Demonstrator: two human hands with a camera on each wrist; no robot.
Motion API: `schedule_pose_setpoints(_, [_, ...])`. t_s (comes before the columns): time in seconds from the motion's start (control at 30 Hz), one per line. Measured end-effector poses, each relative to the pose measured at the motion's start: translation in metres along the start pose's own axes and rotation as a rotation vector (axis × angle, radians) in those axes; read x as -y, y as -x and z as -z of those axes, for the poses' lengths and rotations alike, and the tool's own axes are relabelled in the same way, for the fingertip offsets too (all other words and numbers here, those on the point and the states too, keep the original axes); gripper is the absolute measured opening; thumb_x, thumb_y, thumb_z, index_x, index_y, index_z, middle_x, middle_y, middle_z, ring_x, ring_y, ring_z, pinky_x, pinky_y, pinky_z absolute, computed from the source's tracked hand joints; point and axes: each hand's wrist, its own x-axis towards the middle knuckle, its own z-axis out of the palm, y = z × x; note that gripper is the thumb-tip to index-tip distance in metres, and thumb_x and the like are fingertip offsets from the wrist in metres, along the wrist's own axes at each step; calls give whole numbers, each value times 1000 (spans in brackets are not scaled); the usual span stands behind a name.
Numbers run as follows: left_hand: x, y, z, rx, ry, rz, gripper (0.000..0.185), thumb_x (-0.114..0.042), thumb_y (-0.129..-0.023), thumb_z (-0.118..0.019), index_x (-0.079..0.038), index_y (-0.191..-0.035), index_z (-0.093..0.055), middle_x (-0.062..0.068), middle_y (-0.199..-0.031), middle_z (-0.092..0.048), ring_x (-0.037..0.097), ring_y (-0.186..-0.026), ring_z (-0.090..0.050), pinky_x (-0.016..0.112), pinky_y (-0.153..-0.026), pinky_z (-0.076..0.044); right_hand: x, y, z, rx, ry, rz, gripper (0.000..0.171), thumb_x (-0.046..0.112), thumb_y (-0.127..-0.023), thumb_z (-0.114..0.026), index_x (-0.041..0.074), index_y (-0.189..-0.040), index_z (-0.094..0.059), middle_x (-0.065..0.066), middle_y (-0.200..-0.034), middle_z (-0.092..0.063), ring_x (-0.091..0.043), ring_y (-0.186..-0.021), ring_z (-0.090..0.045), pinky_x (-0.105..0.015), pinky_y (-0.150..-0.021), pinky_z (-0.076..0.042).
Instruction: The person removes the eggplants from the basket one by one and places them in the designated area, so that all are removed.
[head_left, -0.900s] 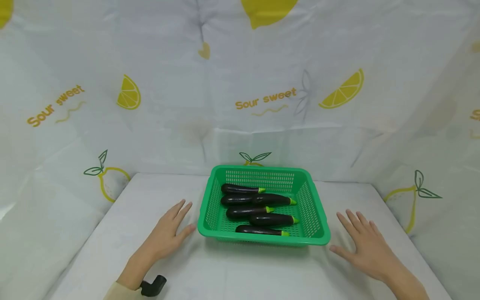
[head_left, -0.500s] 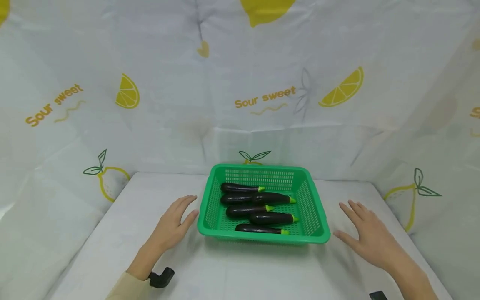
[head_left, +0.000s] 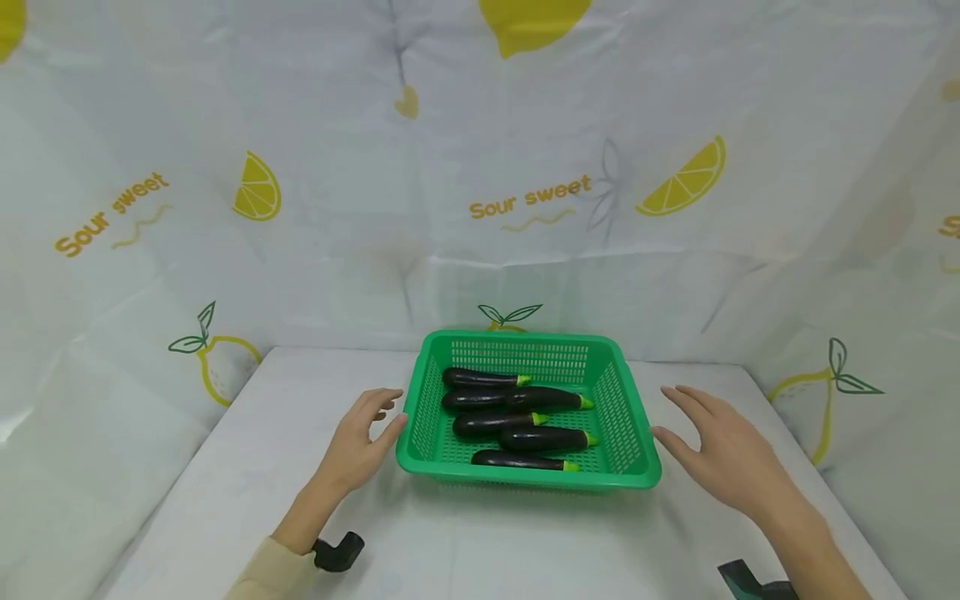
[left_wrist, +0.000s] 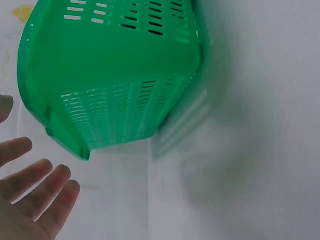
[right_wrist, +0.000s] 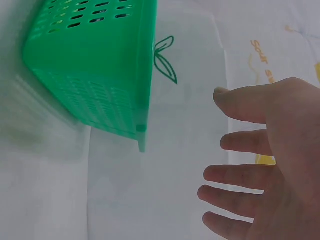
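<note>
From the head view, a green basket (head_left: 528,408) is seen standing on the white table (head_left: 465,533), near its back edge, with five dark eggplants (head_left: 517,421) laid lengthwise inside it. The left hand (head_left: 360,437) is held just beside the basket's left wall, fingers loosely spread and slightly bent, with the thumb close to the rim; whether the rim is touched cannot be told. The right hand (head_left: 723,454) is held near the right wall, fingers extended and apart, with a small gap left to the rim. Nothing is gripped by either hand. A lemon-printed cloth (head_left: 525,200) is hung behind and around the table.

In the left wrist view, the basket's (left_wrist: 115,75) outer wall and corner are shown close up, resting on the table (left_wrist: 240,150). The fingertips (left_wrist: 55,192) of the left hand are seen apart from the wall, straight and holding nothing.

In the right wrist view, the basket (right_wrist: 95,75) is shown with its corner on the table (right_wrist: 140,200). The right hand (right_wrist: 265,170) is seen open with relaxed fingers, clearly apart from the basket.

It is judged that the basket has been flanked from both sides but not yet taken hold of; the grasp and any lifting are left, and the eggplants are untouched.
</note>
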Motion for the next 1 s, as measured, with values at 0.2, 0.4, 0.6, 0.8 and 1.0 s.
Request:
schedule_pose_setpoints(0.2, [0,-1,-11,41,82,99,45,-27,-101,-67,-6,-140,-58,12,-137,-56,30,-114,-60,51,-90,-55,11,-12,2,-55,-26,56,56,32,-97,-71,-1,-139,-57,-28,-135,-57,-49,-123,-52,-67,-95,-43])
schedule_pose_setpoints(0.4, [-1,-2,-17,97,166,206,54,-34,-101,-66,-10,-146,-52,14,-143,-50,29,-118,-60,47,-94,-55,21,-22,0,-54,-79,59,52,31,-97,-71,0,-137,-59,-25,-132,-60,-47,-122,-54,-67,-92,-46])
schedule_pose_setpoints(0.6, [-2,-3,-22,152,228,275,58,-35,-101,-65,-10,-151,-48,16,-147,-47,31,-120,-58,46,-96,-53,29,-32,-5,-13,-128,62,52,31,-97,-71,0,-138,-59,-25,-135,-58,-46,-124,-54,-66,-92,-48])
schedule_pose_setpoints(0.8, [-2,-3,-25,189,280,328,62,-38,-101,-64,-13,-154,-43,16,-150,-45,37,-128,-54,51,-102,-49,36,-39,-10,26,-158,62,53,32,-98,-70,2,-140,-57,-23,-137,-58,-44,-126,-54,-65,-96,-47])
schedule_pose_setpoints(1.0, [1,-3,-30,192,315,359,62,-41,-102,-62,-18,-155,-41,15,-157,-39,42,-137,-47,59,-107,-41,43,-43,-15,49,-159,66,53,33,-98,-69,2,-139,-58,-22,-138,-57,-44,-127,-53,-65,-95,-47])
